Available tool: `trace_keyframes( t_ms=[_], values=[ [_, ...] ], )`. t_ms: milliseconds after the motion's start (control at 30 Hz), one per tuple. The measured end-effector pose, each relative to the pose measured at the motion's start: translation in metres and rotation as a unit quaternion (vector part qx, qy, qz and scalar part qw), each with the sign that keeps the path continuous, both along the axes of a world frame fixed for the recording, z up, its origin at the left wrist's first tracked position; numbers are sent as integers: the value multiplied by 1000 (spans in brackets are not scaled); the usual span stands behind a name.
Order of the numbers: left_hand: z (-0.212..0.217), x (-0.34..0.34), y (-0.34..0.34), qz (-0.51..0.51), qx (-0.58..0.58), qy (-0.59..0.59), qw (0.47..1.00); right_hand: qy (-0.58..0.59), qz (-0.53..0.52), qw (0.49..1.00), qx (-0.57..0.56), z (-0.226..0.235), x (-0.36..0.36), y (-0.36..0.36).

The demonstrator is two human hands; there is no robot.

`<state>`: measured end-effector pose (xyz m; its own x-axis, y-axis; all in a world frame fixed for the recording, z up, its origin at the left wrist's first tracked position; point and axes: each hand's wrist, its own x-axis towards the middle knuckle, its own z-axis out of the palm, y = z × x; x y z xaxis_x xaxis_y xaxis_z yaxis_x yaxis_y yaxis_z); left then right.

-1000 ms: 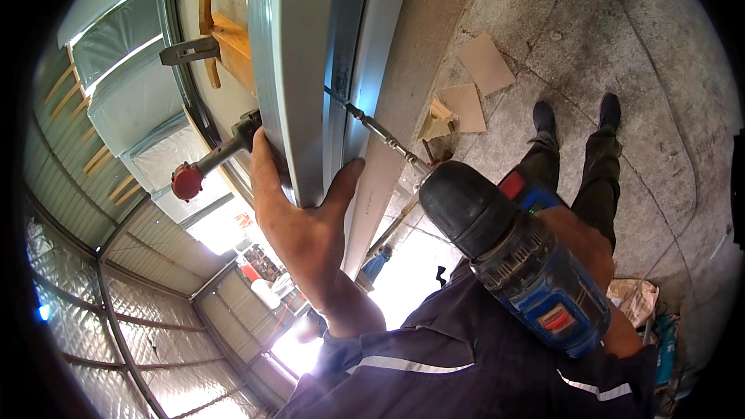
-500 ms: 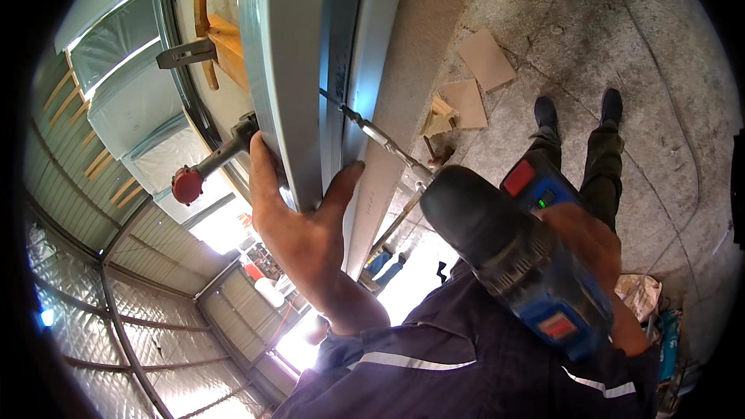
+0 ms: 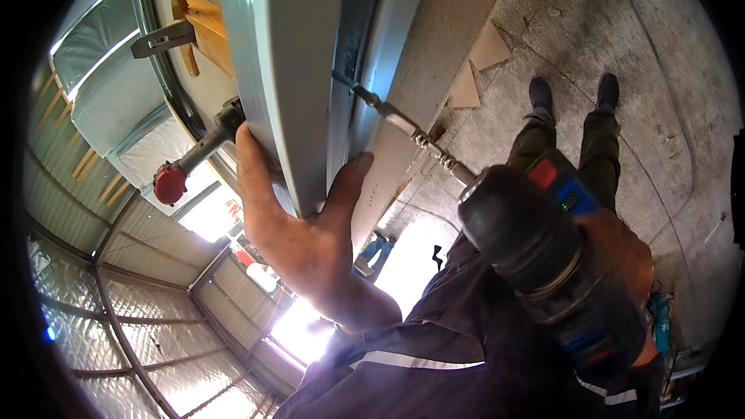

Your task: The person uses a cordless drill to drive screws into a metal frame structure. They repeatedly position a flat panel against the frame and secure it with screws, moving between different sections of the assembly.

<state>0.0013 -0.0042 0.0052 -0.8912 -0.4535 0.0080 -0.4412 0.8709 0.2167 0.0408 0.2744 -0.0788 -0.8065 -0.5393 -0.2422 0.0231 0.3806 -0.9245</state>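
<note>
The left hand (image 3: 310, 225) clasps the grey metal frame (image 3: 303, 70) from below, while the right hand (image 3: 621, 256), wrapped around the cordless drill (image 3: 551, 264), aims its long bit (image 3: 403, 126) up-left into the frame's channel.
</note>
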Motion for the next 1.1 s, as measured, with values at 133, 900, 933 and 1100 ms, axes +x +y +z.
trace_keyframes(
  t_ms=[133, 900, 933, 1100],
  values=[
    [0, -2, 7, 28, 24, 7, 999, -32, -45, 997, -60, 2, -3, -6],
    [-2, -7, 9, 7, -9, 18, 1000, -52, -98, 979, -173, -22, -10, -24],
    [0, -5, 12, 17, -9, 14, 1000, -38, -114, 971, -209, -28, -7, -25],
    [-4, 2, 11, 24, 20, 31, 999, -4, -159, 949, -271, -26, -24, -36]
  ],
)
